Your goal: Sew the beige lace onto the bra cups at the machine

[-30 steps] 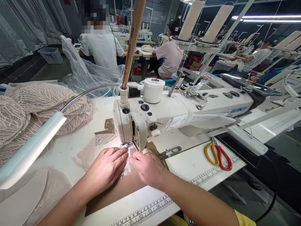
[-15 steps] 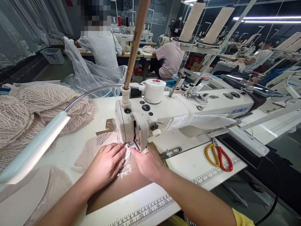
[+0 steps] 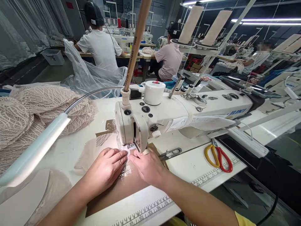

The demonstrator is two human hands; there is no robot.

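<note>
At the sewing machine's needle end, a narrow strip of pale lace fabric (image 3: 128,152) lies in bright light under the presser foot (image 3: 129,145). My left hand (image 3: 107,166) rests to its left, fingers drawn together and bent, their tips pressing the lace edge. From the right, my right hand (image 3: 149,166) meets the same strip just in front of the foot, thumb and forefinger closed on it. The two hands' fingertips almost touch. Beneath them, a brown sheet (image 3: 117,194) with clear tape covers the machine bed. The needle itself cannot be made out.
The white sewing machine (image 3: 160,116) extends rightward. Scissors (image 3: 218,157) with yellow and red handles lie on the right. Patterned lace (image 3: 42,110) is heaped at left, behind a lamp (image 3: 35,150) on a flexible neck. A printed ruler (image 3: 145,213) runs along the front edge. Several people sit beyond.
Both hands have shifted slightly at the presser foot; the left fingertips sit a little lower and farther right. The right fingertips have drawn slightly back toward me. The view has tilted slightly.
</note>
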